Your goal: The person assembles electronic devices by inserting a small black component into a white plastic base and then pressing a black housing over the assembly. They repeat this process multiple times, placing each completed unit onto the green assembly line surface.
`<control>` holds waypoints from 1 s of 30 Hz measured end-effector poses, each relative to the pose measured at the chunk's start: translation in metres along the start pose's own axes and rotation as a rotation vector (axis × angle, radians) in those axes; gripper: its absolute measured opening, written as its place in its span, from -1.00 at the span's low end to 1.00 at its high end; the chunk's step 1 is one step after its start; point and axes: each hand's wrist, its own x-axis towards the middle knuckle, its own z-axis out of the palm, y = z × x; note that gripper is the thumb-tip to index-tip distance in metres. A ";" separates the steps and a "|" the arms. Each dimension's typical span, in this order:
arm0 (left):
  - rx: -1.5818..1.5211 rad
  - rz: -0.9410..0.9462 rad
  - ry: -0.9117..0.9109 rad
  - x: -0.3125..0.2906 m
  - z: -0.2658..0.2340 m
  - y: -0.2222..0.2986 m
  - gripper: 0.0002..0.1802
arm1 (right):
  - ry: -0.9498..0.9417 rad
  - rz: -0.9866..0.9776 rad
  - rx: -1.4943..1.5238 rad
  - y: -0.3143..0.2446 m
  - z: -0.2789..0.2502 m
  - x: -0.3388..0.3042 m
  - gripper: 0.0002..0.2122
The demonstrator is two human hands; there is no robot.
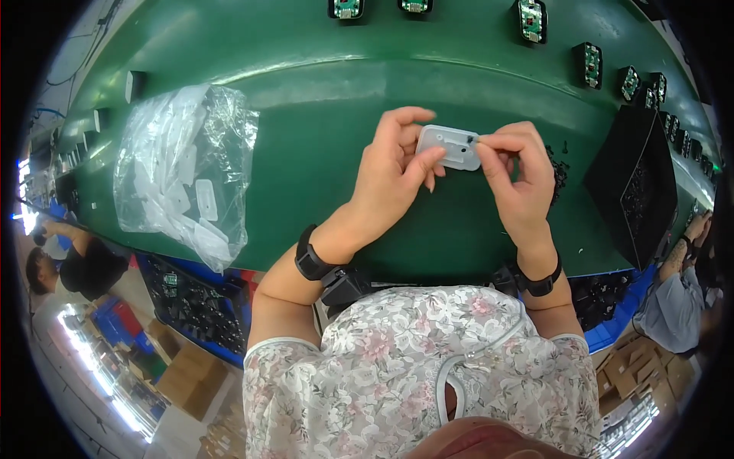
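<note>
My left hand (397,157) grips a small pale plastic cover (451,145) by its left end, thumb on the near edge and fingers behind. The cover is an oblong with rounded corners, its inner side turned up. At its right end my right hand (520,157) pinches a tiny black part (471,140) between thumb and forefinger, against the cover. The part's exact kind is too small to tell. A second black spot shows on the cover beside it. Right of my right hand lies a scatter of small black pieces (560,170) on the green table (321,115).
A clear plastic bag (180,168) of pale covers lies at the left. On the right stands a black open box (627,183) with small dark parts inside. Black housings with green circuit boards (531,21) line the far and right edges. A blue bin (199,306) holds black parts below the table.
</note>
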 end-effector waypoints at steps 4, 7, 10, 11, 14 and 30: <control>0.430 0.135 -0.166 0.004 -0.007 -0.002 -0.82 | 0.220 -0.180 -0.098 0.004 0.005 0.004 -0.89; 0.328 0.021 -0.171 -0.001 0.003 0.000 -0.81 | 0.153 -0.305 -0.260 -0.001 0.018 0.002 -0.87; 0.029 -0.082 -0.166 -0.003 0.003 0.006 -0.66 | 0.355 -0.116 0.002 0.002 0.033 -0.004 -0.90; -0.124 -0.144 -0.190 -0.005 0.002 0.007 -0.61 | 0.408 0.009 0.154 0.005 0.035 -0.003 -0.91; -0.005 0.022 -0.290 -0.017 0.012 0.002 -0.49 | 0.524 0.119 0.399 0.003 0.040 0.006 -0.91; -0.102 -0.150 -0.081 0.000 -0.040 0.010 -0.75 | 0.260 -0.164 0.012 -0.006 0.044 -0.005 -0.91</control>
